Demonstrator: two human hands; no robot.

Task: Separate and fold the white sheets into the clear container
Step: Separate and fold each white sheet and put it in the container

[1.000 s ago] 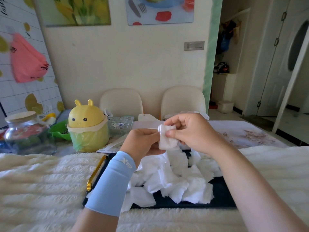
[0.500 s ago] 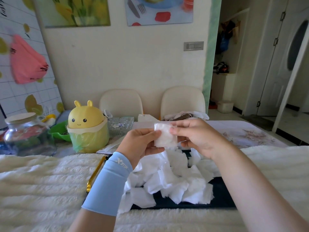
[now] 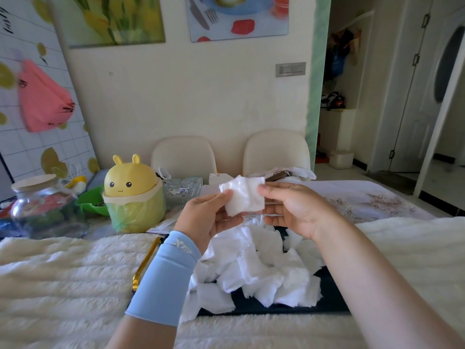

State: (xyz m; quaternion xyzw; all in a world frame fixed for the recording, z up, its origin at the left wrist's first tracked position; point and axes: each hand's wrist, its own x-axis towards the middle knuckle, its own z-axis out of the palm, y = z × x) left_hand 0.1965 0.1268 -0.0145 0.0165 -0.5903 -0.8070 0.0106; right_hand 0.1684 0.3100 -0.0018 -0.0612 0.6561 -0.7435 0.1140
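A: Currently, what is the state of each grip?

B: The left grip [image 3: 208,217] is clamped on the left edge of one white sheet [image 3: 242,196], pinched between thumb and fingers. The right grip [image 3: 294,210] is clamped on the right edge of the same sheet with its fingertips. A light blue sleeve [image 3: 166,278] covers the left forearm.

A: Where is the sheet?

B: It is held in the air between both grips, above the pile of white sheets [image 3: 256,270]. It is spread nearly flat, with a crease down its middle.

A: And the pile?

B: It lies loose on a dark tray [image 3: 332,293], which sits on the fleecy white cover [image 3: 50,273] of the counter. Gold tongs [image 3: 146,263] lie just beside the tray's left edge.

A: Where is the container?

B: A clear glass dish [image 3: 182,191] stands beyond the hands, just right of a yellow bin [image 3: 130,182] with ears. Its contents cannot be told.
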